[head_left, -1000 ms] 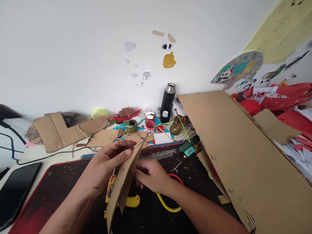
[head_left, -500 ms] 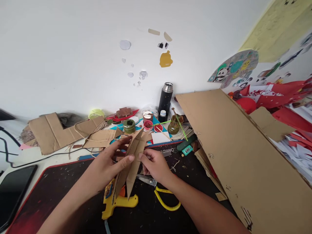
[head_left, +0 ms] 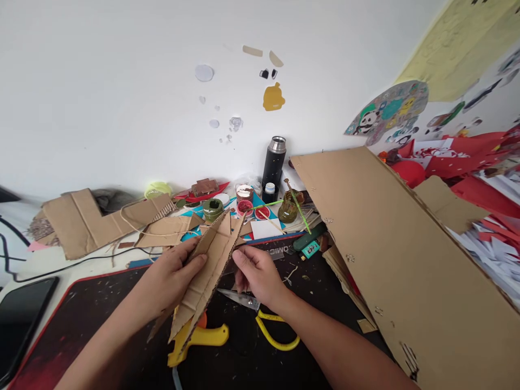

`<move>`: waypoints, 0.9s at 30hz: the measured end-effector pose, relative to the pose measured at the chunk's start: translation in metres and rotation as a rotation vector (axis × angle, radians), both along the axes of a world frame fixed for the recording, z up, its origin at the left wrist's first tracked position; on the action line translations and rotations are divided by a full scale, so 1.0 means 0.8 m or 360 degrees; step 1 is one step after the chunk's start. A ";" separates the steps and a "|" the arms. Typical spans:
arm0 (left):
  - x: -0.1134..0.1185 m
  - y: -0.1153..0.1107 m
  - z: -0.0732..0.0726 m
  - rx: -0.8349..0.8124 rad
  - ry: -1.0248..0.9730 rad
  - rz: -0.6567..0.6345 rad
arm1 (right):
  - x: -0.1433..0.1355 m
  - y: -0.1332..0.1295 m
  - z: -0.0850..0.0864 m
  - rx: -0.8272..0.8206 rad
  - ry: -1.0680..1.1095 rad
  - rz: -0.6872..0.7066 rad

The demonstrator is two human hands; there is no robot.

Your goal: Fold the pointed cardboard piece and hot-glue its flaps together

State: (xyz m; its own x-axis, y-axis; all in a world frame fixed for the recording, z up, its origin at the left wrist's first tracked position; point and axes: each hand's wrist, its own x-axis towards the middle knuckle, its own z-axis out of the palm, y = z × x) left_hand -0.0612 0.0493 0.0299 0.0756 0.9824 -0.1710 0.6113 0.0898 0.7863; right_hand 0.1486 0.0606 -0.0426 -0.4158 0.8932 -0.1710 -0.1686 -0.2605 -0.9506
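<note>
A folded cardboard piece [head_left: 211, 260] with pointed ends is held in my left hand [head_left: 173, 279], thumb on its face and the fingers behind it. Just right of the cardboard's edge is my right hand [head_left: 258, 273], its thumb and fingertips drawn together; whether they pinch anything is too small to tell. Below the hands, yellow-handled scissors [head_left: 280, 330] lie on the dark mat with their blades pointing left. A yellow glue gun [head_left: 207, 336] rests on the mat, partly covered by the cardboard.
A large cardboard panel [head_left: 390, 238] leans across the right side. Behind the mat stand a black flask [head_left: 273, 162], a green paint jar [head_left: 213, 209] and red paint pots. Cardboard scraps [head_left: 81, 222] and a phone [head_left: 24, 314] lie at the left.
The cardboard piece has turned so more of its inner face shows, and its lower end has swung left. My left hand has shifted left and slightly down; my right hand has barely moved.
</note>
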 end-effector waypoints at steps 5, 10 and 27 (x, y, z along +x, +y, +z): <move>0.003 -0.003 0.005 -0.0128 -0.0263 0.0019 | 0.004 0.012 0.000 -0.0073 0.0066 -0.0179; 0.005 -0.005 0.000 -0.0110 -0.0211 -0.0122 | 0.009 0.020 -0.001 -0.0097 0.0134 -0.0255; 0.008 -0.004 -0.007 -0.0124 -0.0177 -0.0302 | 0.007 0.018 0.006 -0.0110 0.0057 -0.0156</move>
